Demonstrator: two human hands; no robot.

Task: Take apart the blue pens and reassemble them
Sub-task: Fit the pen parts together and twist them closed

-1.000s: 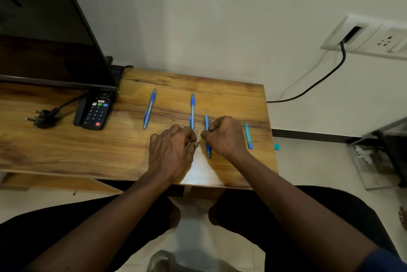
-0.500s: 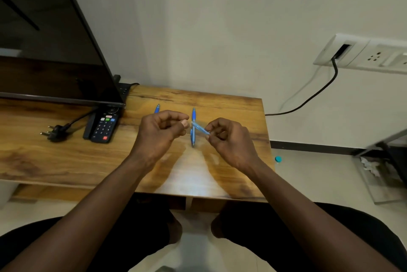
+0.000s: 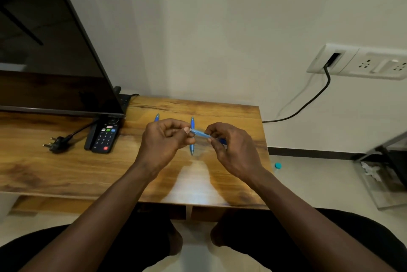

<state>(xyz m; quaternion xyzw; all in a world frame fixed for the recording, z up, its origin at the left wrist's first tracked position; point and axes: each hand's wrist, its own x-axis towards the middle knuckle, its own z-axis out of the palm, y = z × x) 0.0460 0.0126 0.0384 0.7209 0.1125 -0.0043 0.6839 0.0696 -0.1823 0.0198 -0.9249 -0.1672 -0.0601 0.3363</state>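
Pen (image 3: 199, 134) up off desk (image 3: 66, 172) now, was down on it 1s ago. L hand (image 3: 164, 139) pinches one end, R hand (image 3: 231, 146) other. Prob mid-twist, sep not done.

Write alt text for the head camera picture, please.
The left hand and right hand pinch the ends of a light blue pen part above a wooden table. A blue pen lies below it; a remote and plug lie left, by a dark screen.

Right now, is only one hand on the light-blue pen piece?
No, the left hand pinches one end of the light-blue pen piece and the right hand pinches the other end.
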